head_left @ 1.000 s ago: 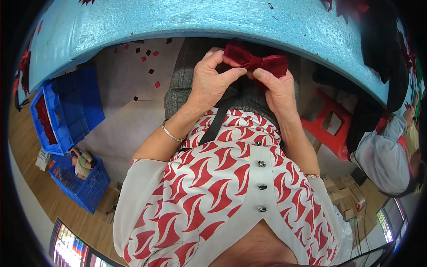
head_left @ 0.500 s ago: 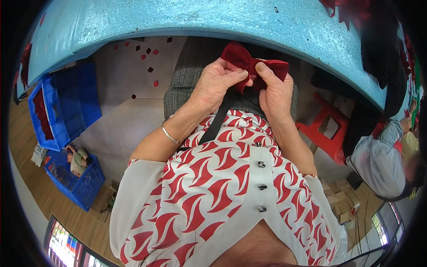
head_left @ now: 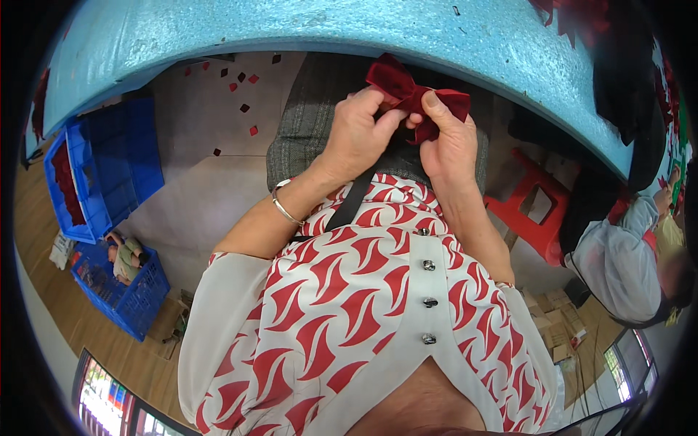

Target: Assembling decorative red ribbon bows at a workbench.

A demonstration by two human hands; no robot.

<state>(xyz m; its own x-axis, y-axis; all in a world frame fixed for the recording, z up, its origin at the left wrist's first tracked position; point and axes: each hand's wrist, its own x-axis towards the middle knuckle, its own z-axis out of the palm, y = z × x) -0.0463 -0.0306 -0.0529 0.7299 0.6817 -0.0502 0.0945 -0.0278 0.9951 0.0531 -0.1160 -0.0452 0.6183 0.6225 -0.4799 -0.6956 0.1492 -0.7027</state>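
A dark red velvet bow is held up over my lap, just below the near edge of the table. My right hand grips its right side, the thumb pressed on the front next to the centre knot. My left hand is closed at the lower part of the left loop, with the fingers curled and the thumb against them. What exactly lies between those left fingertips is partly hidden. The bow's short tails hang below the knot, between the two hands.
A glittery light-blue table curves across the front. Blue crates stand at left, the upper holding red pieces. Small red scraps dot the floor. At right are a red stool and another person.
My left hand has shifted its grip: its thumb has come off the bow's front and its fingers are now more curled. The bow has moved slightly up and tilted.
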